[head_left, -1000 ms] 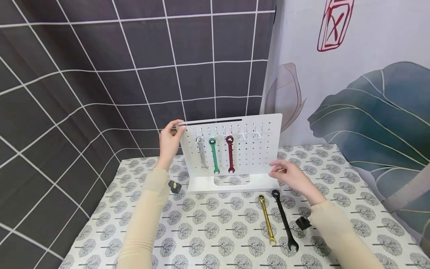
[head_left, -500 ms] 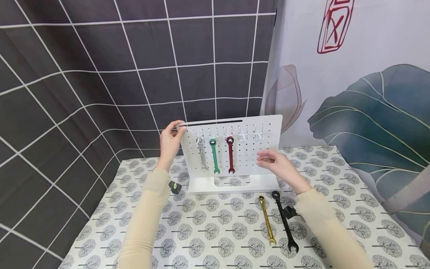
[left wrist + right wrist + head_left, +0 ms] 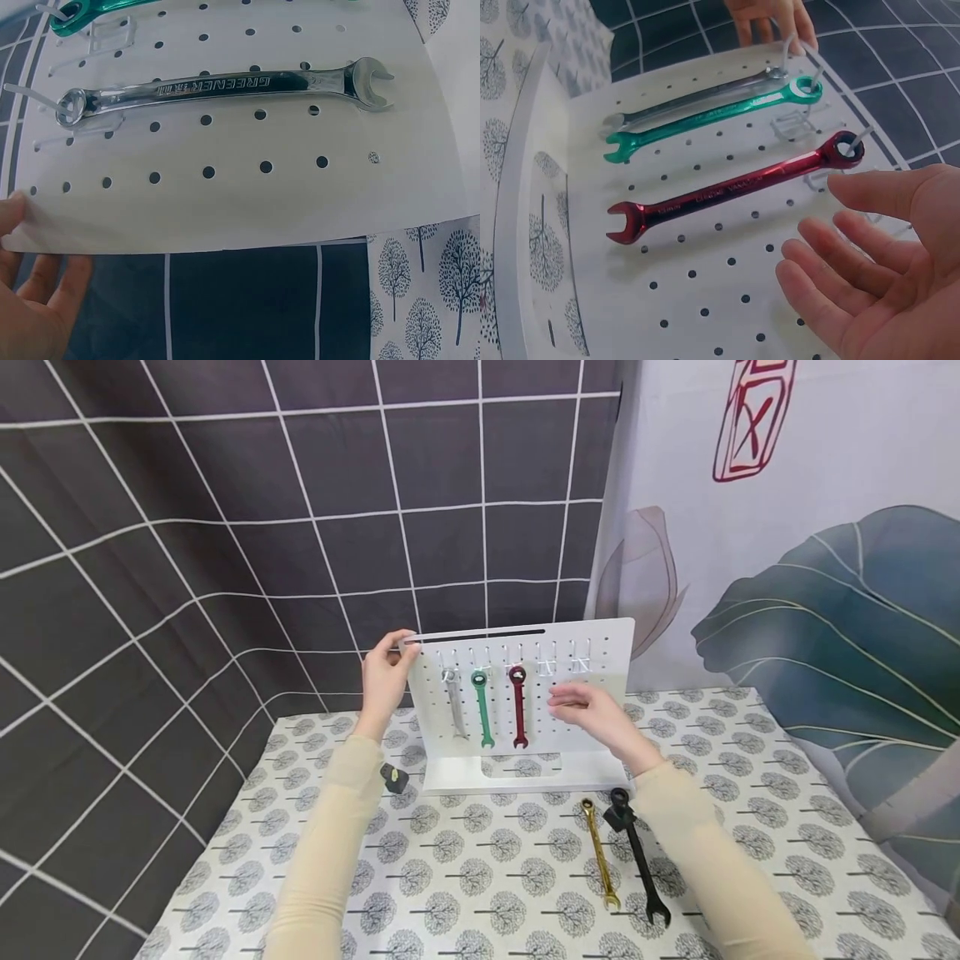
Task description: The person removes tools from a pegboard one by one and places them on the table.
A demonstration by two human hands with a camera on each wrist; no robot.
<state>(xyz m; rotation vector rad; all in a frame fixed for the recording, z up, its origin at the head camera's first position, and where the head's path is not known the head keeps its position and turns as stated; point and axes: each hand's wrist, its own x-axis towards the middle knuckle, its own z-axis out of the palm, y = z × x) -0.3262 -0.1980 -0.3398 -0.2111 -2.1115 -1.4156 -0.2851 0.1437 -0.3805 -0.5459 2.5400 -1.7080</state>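
A white pegboard stand point(image 3: 611, 668) stands upright on the table. My left hand point(image 3: 384, 683) grips its upper left corner, thumb in front and fingers behind. From the board's hooks hang a silver wrench point(image 3: 217, 86), a green wrench point(image 3: 483, 712) and a red wrench point(image 3: 519, 714), ring ends up. Held in front of the board, my right hand point(image 3: 597, 718) has loosely bent fingers and nothing in them. In the right wrist view it is close to the red wrench point(image 3: 735, 184), with a gap between them. Two more hooks on the right carry nothing.
A gold wrench point(image 3: 598, 856) and a larger black wrench point(image 3: 647, 872) lie on the patterned tablecloth point(image 3: 450, 893), in front of the board's right side. Behind stand a dark gridded curtain point(image 3: 322, 468) and a pale printed curtain point(image 3: 675, 427).
My right hand has moved left from the board's right edge toward the red wrench. The left hand keeps its grip on the corner, and the wrenches hang as before.
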